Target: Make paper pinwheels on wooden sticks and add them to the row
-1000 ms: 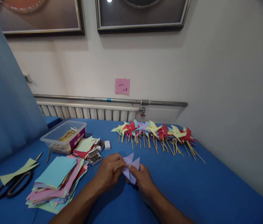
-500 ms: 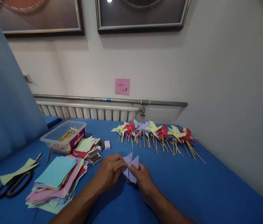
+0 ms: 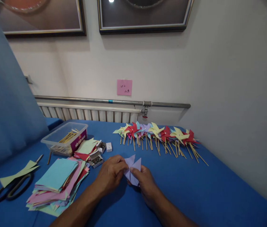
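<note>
A purple paper pinwheel (image 3: 134, 180), partly folded with pointed flaps standing up, is held between both hands above the blue-covered table (image 3: 185, 192). My left hand (image 3: 112, 172) pinches its left side, with the fingertips curled at a flap. My right hand (image 3: 145, 181) grips the other side, thumb pressed near the paper's centre and fingers behind it. The fingers behind the paper are mostly hidden. Close beyond my left hand is an open small box of metal pins (image 3: 96, 160).
Left of my arms lies a stack of coloured paper (image 3: 55, 176), with black-handled scissors (image 3: 20, 187) beside it. A clear plastic tub (image 3: 64, 132) holds wooden sticks. Finished pinwheels (image 3: 157, 130) line the back of the table. A radiator (image 3: 88, 115) runs along the wall.
Almost nothing has moved. The purple paper and the fingers on it have shifted very slightly; both hands keep their hold.
</note>
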Available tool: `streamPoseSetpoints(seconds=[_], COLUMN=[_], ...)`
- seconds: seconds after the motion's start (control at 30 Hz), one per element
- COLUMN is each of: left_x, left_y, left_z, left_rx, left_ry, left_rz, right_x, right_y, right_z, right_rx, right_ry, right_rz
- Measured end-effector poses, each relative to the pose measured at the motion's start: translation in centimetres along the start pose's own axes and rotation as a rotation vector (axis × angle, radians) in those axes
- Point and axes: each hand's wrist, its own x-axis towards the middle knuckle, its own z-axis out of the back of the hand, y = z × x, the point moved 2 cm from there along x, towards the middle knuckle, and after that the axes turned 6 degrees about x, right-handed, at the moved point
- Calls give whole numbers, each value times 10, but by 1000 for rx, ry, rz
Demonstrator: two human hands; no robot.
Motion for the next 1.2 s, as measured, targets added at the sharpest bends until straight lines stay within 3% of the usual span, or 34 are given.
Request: streamPoseSetpoints(seconds=[0.43, 0.63, 0.73, 0.83, 0.97, 1.07, 1.2], left_x=[1, 4, 6, 7, 7, 6, 6], left_y=[-4, -11, -10, -1, 10, 8, 0], left_z=[3, 11, 17, 18, 6, -3, -9], left_rx=[-4, -179, -250, -297, -589, -817, -960], left_ry=[-4, 1, -63, -120, -12, 84, 125], left_rz=[0, 72, 174, 392, 718, 823, 892], right_x=[4, 5, 3, 3, 6, 9, 11], right_y=[-7, -4, -2, -3, -9, -14, -17], right_z=[4, 2, 2, 5, 9, 10, 10], right_rx=[-9, 30, 41, 3, -81, -96, -102], right_ry=[-21, -45, -47, -81, -99, -77, -39], right_rz=[1, -4, -1, 13, 28, 39, 61])
